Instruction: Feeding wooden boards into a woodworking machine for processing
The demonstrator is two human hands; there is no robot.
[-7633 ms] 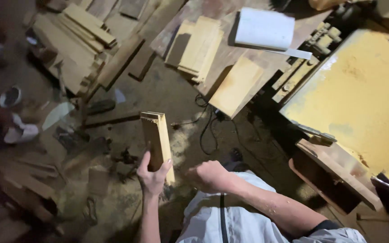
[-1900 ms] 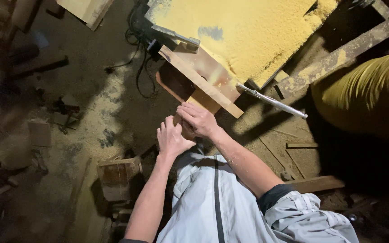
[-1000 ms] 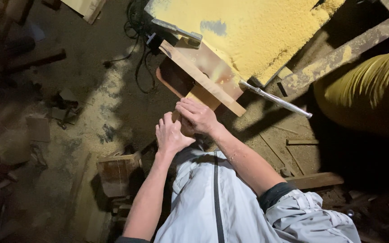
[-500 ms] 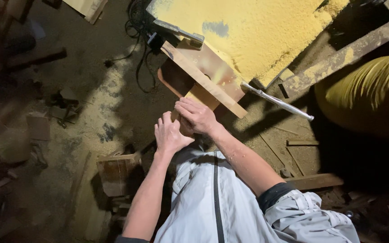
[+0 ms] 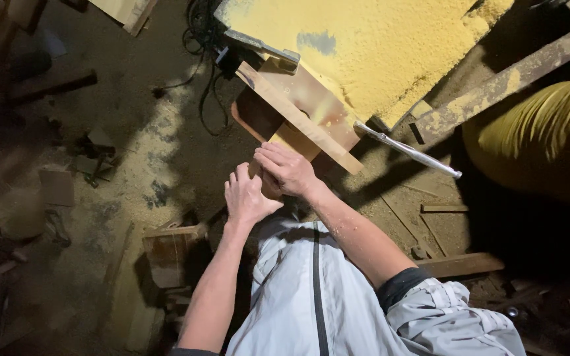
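Note:
My right hand lies over the near end of a light wooden block, fingers curled around it. My left hand presses against the same end from the left, fingers close together. The far end of the block runs under a wooden ledge at the edge of a sawdust-covered machine table. My hands hide most of the block.
A metal rod sticks out beside the ledge. Black cables trail over the dusty floor. A small wooden box stands by my left arm. A mustard-yellow sack lies at right, with planks and scraps around.
Seconds ago the block stood upright on the floor under my left hand; now both hands have it at the machine table. Over the last second the hands barely move.

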